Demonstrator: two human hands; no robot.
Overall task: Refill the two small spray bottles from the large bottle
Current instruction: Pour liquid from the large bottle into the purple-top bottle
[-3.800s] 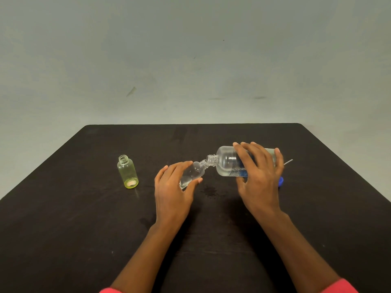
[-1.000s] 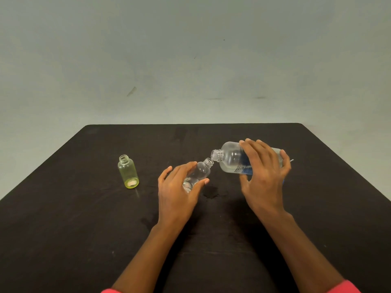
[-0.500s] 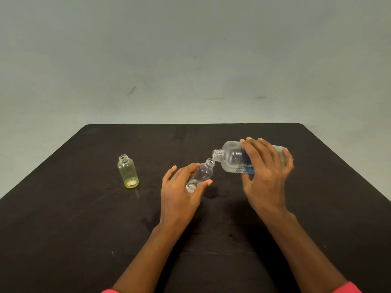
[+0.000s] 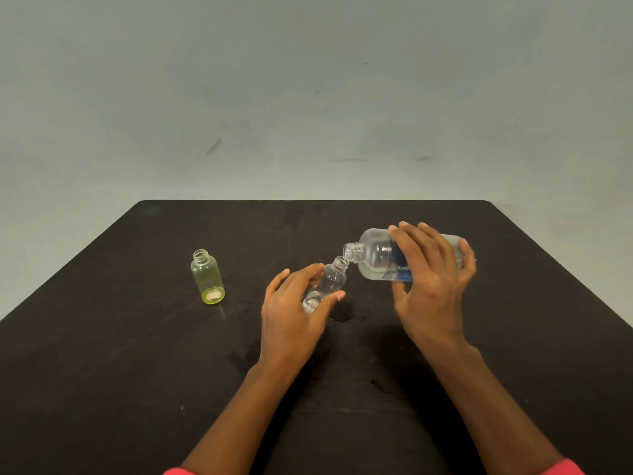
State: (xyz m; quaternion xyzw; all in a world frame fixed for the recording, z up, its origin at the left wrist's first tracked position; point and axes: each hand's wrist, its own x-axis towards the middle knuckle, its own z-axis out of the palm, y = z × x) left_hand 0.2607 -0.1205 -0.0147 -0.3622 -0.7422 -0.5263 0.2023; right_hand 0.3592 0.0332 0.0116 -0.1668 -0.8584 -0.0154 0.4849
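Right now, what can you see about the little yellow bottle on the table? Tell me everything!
The little yellow bottle is small, round and see-through, tinted yellow-green, and looks like plastic. Its neck is threaded and open, with no cap or sprayer on it. It looks empty, with a pale patch at the bottom. It stands upright on its base on the black table, off to the left of the left hand. Only the table touches it.
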